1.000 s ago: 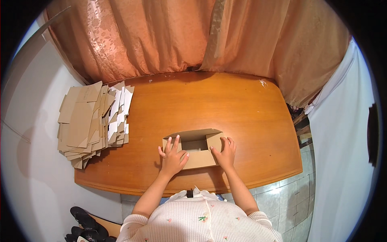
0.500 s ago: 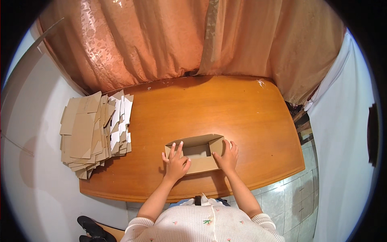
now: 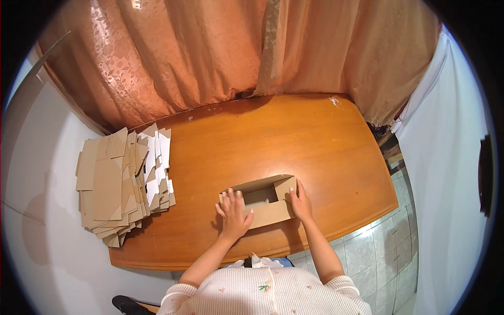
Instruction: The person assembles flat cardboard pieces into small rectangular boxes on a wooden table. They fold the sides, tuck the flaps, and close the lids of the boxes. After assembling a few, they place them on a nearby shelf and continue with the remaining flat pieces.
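Note:
A small brown cardboard box (image 3: pixel 269 215) stands near the front edge of the wooden table. Its top is open and its inside shows. At the box's left end, my left hand (image 3: pixel 233 219) lies over the rim with fingers spread, hiding most of that end wall. My right hand (image 3: pixel 301 203) holds the right end, the thumb at the rim and the fingers along the outer side.
On the left of the table (image 3: pixel 236 131) rises an uneven stack of flat cardboard pieces (image 3: pixel 109 178), with white-faced ones (image 3: pixel 158 163) along its right side. Orange curtains (image 3: pixel 173 52) hang behind the table. A white cloth (image 3: pixel 441 157) hangs at the right.
My left hand's fingers have spread out more. My right hand has slid round the right end, its thumb higher at the rim. The box sits slightly more tilted in view.

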Demonstrator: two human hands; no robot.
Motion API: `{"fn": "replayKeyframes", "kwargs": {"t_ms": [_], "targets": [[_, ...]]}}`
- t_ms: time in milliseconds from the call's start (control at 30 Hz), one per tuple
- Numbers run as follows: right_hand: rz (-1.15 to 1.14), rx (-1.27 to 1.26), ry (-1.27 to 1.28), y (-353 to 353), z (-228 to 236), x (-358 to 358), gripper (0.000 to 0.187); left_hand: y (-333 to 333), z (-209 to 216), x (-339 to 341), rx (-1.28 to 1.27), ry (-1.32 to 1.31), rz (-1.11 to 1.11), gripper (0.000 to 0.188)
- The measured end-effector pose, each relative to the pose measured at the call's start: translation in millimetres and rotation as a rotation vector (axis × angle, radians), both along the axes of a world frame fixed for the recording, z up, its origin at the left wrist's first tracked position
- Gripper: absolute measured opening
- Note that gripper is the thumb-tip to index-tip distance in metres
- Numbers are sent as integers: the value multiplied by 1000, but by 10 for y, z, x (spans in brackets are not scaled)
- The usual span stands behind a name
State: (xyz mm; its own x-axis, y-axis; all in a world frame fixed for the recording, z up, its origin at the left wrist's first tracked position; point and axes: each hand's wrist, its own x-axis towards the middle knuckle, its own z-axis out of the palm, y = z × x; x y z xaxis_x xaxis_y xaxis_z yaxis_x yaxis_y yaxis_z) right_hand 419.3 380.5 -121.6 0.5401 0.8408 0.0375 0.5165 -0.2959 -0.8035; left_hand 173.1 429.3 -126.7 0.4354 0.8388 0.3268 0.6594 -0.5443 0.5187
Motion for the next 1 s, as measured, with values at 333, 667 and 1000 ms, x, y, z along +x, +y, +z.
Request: {"fn": "replayKeyframes", "kwargs": {"t_ms": [333,667,1000], "targets": [[18,101,-6,19,-66,-827,55,384,148,-795,-231,-492,304,75],[138,95,-301,209,46,-1212,51,484,33,-1141,-267,-376,321,42],[211,-29,-435,166,73,-1207,57,477,19,-1174,-339,-455,311,39]]}}
